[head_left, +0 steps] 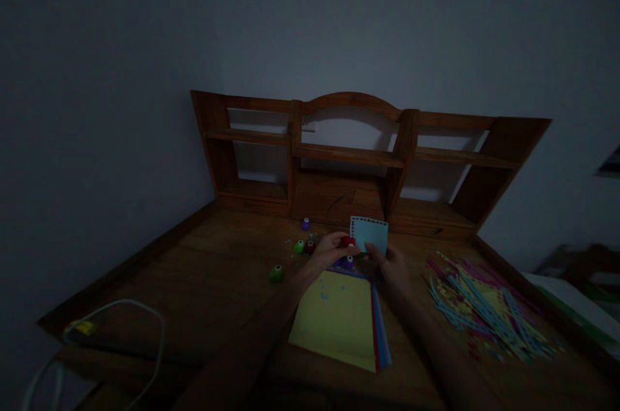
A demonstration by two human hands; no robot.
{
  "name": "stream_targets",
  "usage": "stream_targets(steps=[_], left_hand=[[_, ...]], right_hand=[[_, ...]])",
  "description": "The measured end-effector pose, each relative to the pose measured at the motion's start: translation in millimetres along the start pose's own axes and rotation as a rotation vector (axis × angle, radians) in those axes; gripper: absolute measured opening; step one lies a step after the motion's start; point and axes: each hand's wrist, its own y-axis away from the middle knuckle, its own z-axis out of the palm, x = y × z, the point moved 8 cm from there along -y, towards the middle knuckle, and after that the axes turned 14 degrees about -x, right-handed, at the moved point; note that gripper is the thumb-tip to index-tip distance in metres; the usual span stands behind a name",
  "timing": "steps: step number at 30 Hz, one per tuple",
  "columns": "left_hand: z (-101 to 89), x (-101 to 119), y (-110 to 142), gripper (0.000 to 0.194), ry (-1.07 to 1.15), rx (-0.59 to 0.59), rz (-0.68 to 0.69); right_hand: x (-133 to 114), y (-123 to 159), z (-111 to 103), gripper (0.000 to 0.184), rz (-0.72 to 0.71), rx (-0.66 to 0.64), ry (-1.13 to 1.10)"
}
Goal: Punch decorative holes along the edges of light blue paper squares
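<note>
My left hand (330, 248) is closed around a small red paper punch (347, 242), held against the left edge of a light blue card (370, 234). My right hand (387, 263) pinches that card from below and holds it upright; a row of small punched marks runs along the card's top and left edges. Both hands hover over the far end of a stack of coloured paper sheets (339, 317) with a yellow sheet on top. A purple punch (348, 262) lies just under my hands.
Green punches (276, 273) (299, 246), a dark red one (310, 246) and a purple one (305, 223) sit on the wooden desk (203, 282). A heap of coloured paper strips (484, 307) lies right. A wooden shelf unit (349, 152) stands behind; a white cable (140, 327) loops at left.
</note>
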Motion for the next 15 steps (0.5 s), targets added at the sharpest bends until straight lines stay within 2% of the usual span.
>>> stream_targets(steps=[10,15], left_hand=[[0.1,-2,1,0.039,-0.046,-0.024,0.001],[7.1,6,5,0.034,-0.012,-0.04,0.001]], right_hand=[[4,-2,-14,0.044,-0.01,0.089,0.042],[13,-6,-18,0.04,-0.03,0.073,0.044]])
